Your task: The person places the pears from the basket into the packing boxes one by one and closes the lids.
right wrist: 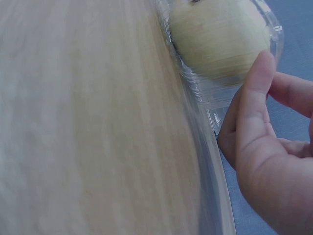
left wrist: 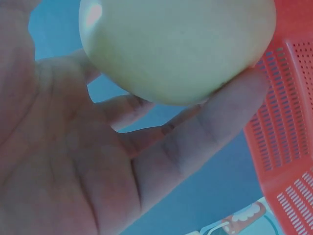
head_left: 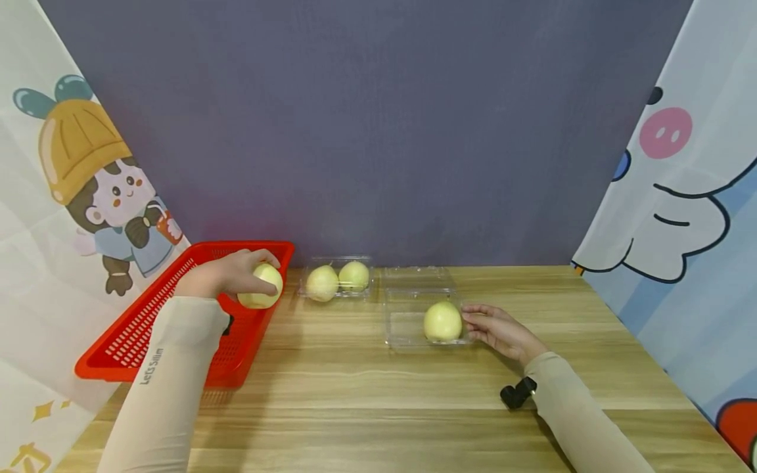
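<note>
In the head view my left hand (head_left: 239, 272) grips a round, pale yellow pear (head_left: 260, 289) above the right side of a red plastic basket (head_left: 254, 348). The left wrist view shows the fingers curved round this pear (left wrist: 181, 44). My right hand (head_left: 497, 330) is at the right side of a clear plastic box (head_left: 405, 325) with its lid folded back. Its fingertips touch the box edge, beside another pear (head_left: 442, 322) in the box's right half. From the right wrist, the right hand (right wrist: 274, 142) appears beside that pear (right wrist: 220, 39).
Behind and left of the open box is a second clear box (head_left: 370, 279) holding two pears (head_left: 322, 284). A wooden table (head_left: 367, 407) lies under everything. A grey panel (head_left: 378, 131) rises at the back, with printed curtains (head_left: 698, 236) at both sides.
</note>
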Available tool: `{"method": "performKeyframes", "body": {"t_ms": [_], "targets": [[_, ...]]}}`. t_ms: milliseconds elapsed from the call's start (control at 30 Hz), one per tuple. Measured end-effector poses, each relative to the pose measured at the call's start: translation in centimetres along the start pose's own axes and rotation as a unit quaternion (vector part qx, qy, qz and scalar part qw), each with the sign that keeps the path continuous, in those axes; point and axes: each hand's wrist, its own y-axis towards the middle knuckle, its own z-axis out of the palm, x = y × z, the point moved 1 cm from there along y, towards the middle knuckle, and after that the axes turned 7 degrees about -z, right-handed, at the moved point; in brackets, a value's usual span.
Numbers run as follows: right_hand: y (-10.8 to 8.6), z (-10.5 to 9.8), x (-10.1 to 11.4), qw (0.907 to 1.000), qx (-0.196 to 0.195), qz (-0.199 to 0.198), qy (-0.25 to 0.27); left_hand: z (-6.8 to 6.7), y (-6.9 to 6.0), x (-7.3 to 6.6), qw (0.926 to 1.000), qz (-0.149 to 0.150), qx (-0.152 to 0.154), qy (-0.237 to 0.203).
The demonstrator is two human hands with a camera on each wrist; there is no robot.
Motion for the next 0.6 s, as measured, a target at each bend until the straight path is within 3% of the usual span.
{"method": "performKeyframes", "body": {"t_ms": [333,600], "targets": [[-0.2,0.0,0.0,1.0000,0.003,-0.004,0.005,1.0,0.5,-1.2,0.9997,0.021,-0.003,0.014],[-0.2,0.1,0.0,1.0000,0.004,-0.003,0.008,1.8,1.0,-2.2,0.9996,0.018,-0.001,0.021]]}}
